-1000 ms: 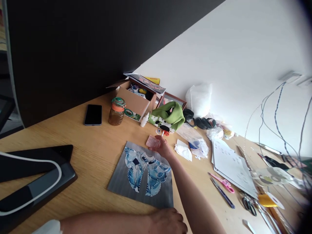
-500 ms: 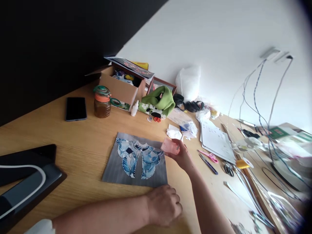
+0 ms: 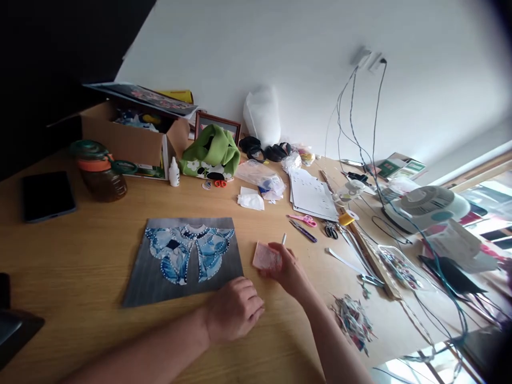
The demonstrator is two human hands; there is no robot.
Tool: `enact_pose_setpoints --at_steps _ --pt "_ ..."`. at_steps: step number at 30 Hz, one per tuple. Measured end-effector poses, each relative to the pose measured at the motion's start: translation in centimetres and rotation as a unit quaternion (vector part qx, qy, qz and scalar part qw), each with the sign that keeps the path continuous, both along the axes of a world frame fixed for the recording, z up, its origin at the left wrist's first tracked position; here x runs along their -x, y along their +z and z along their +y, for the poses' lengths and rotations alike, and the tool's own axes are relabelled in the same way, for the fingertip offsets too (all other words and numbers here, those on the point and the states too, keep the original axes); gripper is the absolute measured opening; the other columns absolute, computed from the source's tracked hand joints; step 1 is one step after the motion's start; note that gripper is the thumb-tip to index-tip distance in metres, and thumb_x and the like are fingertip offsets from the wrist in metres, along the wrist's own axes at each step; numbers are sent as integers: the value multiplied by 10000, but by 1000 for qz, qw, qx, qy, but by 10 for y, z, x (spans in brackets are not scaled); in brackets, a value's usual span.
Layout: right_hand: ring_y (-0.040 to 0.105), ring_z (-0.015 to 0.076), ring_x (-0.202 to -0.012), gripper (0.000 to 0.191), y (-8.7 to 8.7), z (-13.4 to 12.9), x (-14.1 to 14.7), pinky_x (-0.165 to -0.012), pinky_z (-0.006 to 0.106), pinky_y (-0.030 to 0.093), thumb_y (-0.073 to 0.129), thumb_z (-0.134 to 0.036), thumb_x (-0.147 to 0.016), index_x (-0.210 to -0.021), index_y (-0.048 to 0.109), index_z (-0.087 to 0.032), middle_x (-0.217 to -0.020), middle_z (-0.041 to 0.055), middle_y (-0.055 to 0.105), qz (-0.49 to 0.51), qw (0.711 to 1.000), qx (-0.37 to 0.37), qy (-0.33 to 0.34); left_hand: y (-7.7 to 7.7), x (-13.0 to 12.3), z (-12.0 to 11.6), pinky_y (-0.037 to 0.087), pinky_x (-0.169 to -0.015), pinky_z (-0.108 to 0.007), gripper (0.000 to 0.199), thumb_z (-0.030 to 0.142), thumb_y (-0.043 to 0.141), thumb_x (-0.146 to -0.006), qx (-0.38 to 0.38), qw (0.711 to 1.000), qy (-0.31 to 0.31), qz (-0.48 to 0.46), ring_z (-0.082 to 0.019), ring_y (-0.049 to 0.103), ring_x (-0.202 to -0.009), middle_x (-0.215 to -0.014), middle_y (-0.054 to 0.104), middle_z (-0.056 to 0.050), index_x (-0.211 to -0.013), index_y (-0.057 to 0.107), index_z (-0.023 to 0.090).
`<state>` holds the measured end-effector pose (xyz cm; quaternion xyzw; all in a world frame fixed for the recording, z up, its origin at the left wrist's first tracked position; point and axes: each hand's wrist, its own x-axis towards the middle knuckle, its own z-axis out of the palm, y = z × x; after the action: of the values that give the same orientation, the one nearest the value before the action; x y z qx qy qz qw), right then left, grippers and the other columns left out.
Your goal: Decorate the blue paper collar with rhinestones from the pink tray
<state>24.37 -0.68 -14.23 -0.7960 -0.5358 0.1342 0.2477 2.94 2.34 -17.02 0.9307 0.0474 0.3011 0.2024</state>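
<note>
Lower centre of frame: your left hand (image 3: 237,309) lies curled in a loose fist at the near right corner of a smooth grey sheet (image 3: 193,269); its palm side is hidden. On that sheet, left of centre, a scalloped blue cape shape (image 3: 170,256), edged in white dots. Near mid-frame, just right of the sheet, your right hand (image 3: 285,269) has its fingers closed on a squarish, translucent pink box (image 3: 264,257); a slim white stick (image 3: 284,238) pokes up beside them. Lower right: thin, ragged scraps (image 3: 352,320), heaped.
</note>
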Motion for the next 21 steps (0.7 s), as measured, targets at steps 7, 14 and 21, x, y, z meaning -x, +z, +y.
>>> enact_pose_setpoints --at_steps 7,14,21 --pt "590 313 -1128 659 1 -5 5 -945 433 438 872 -297 -557 -1164 615 -280 -1075 67 645 -1 1000 5 0 2 0 1 495 -771 -338 240 178 450 -981 10 1000 -9 -27 -196 592 -780 -758 635 -62 -895 671 140" --pt "575 301 -1120 639 2 3 12 -924 413 461 874 -307 -572 -1154 611 -274 -1081 67 650 13 1000 -14 -17 3 0 1 508 -773 -342 264 181 439 -989 18 998 -18 -53 -194 595 -769 -764 648 -64 -889 679 136" --pt "597 283 -1084 650 3 -29 16 -892 388 482 855 -278 -595 -1193 600 -284 -1105 70 641 12 1000 2 -17 5 0 2 496 -733 -335 259 170 451 -984 20 998 -17 -49 -188 583 -736 -750 641 -52 -836 661 139"
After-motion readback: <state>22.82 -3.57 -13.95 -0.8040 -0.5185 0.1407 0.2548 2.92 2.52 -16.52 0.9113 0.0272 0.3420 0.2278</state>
